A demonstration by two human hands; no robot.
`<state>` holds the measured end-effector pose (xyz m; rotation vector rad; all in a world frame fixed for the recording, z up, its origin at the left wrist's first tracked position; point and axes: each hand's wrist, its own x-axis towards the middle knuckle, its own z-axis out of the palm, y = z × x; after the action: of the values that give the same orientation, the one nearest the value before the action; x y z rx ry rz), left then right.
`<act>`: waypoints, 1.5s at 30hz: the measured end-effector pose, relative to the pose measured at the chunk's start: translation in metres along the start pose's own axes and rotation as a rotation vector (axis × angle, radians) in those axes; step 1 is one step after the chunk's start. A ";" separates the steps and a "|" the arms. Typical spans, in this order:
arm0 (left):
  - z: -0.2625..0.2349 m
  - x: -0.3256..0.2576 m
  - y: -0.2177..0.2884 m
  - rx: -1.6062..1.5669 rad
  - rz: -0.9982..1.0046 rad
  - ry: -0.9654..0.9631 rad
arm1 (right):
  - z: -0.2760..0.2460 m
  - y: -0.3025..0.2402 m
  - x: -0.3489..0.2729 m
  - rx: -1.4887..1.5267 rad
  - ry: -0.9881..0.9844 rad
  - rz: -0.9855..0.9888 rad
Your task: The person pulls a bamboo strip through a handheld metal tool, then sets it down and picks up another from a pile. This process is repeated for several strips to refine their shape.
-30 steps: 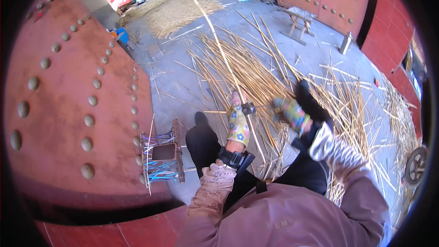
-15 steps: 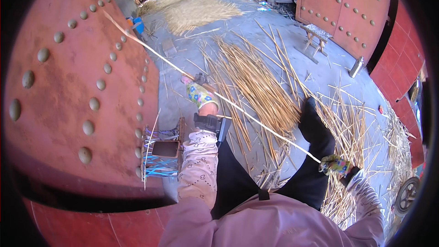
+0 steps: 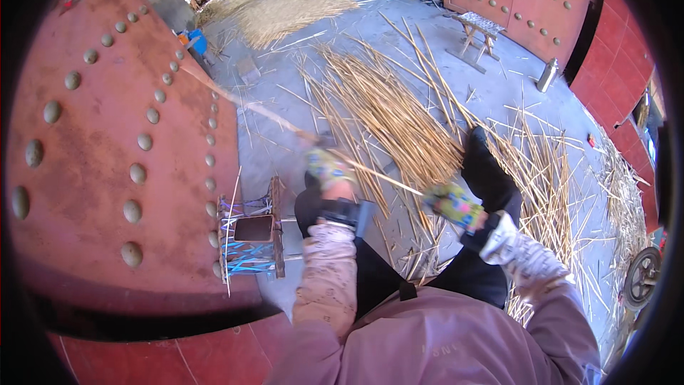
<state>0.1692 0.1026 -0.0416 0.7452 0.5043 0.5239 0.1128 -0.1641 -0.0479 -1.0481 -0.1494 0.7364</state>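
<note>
A long, pale reed stalk (image 3: 392, 182) runs slantwise across the space in front of me, its far part blurred by motion. My left hand (image 3: 329, 169), in a flower-patterned glove, is closed around the stalk's middle. Something small and dark shows at its fingers, too smeared to name. Nearer me, my right hand (image 3: 453, 205) wears a similar glove and grips the stalk's near end. Beyond both hands, a thick bundle of tan reed stalks (image 3: 395, 114) lies on the floor beside my outstretched foot.
On my left stand a studded red door (image 3: 107, 150) and a small stool bound with blue strips (image 3: 249, 264). Loose stalks (image 3: 545, 192) litter the floor at right. Farther off are a wooden stool (image 3: 476, 39), a metal flask (image 3: 547, 75) and a spread straw pile (image 3: 292, 18).
My right hand has moved up and leftward, closer to my left hand. Less stalk now shows between them. My left hand has dropped slightly, and the view has shifted a little.
</note>
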 end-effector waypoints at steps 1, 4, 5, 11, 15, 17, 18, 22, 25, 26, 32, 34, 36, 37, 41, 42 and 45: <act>-0.010 0.019 0.016 -0.018 0.052 -0.024 | -0.013 0.004 -0.025 -0.137 -0.040 -0.177; -0.028 0.050 0.040 -0.090 0.033 0.027 | -0.051 0.000 -0.070 -0.506 -0.124 0.089; -0.027 0.045 0.037 -0.075 0.044 0.059 | -0.057 0.000 -0.076 -0.367 -0.112 0.133; 0.027 -0.067 -0.044 0.175 -0.132 0.127 | -0.051 0.039 -0.003 0.259 -0.207 0.138; 0.016 -0.029 -0.023 -0.008 -0.154 0.125 | -0.083 0.065 -0.008 0.280 -0.281 0.071; -0.004 0.015 0.008 -0.053 -0.131 -0.046 | -0.112 0.061 -0.047 0.330 -0.240 0.048; -0.012 0.038 0.031 -0.167 0.006 -0.209 | -0.127 0.055 -0.074 0.381 -0.188 0.034; -0.031 0.075 0.095 -0.163 0.309 0.023 | -0.193 0.030 -0.177 -0.483 0.297 -0.096; -0.027 0.074 0.110 -0.062 0.368 0.265 | -0.254 0.017 -0.221 -0.657 0.645 -0.112; -0.026 0.069 0.106 -0.102 0.273 0.164 | -0.271 0.009 -0.224 -0.533 0.677 -0.141; -0.023 0.052 0.033 0.096 -0.074 0.229 | -0.258 -0.043 -0.148 -1.683 1.029 -0.090; -0.022 0.055 0.016 -0.057 -0.186 0.212 | -0.227 -0.061 -0.075 -1.565 0.816 -0.170; -0.021 0.058 0.010 -0.051 -0.147 0.146 | -0.194 -0.059 -0.002 -0.949 0.413 -0.042; -0.021 0.059 0.010 -0.055 -0.156 0.120 | -0.177 -0.046 0.033 -0.699 0.194 -0.135; -0.023 0.052 0.017 0.059 -0.189 0.175 | -0.123 0.040 0.151 -0.647 -0.057 0.075; -0.026 0.047 0.020 0.105 -0.203 0.147 | -0.110 0.068 0.175 -0.899 -0.082 0.135; -0.032 0.032 0.028 0.242 -0.251 0.066 | -0.076 0.143 0.215 -1.387 -0.197 0.032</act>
<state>0.1673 0.1553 -0.0486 0.8827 0.7204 0.2553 0.2402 -0.0464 -0.2541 -2.2793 -0.9011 0.7313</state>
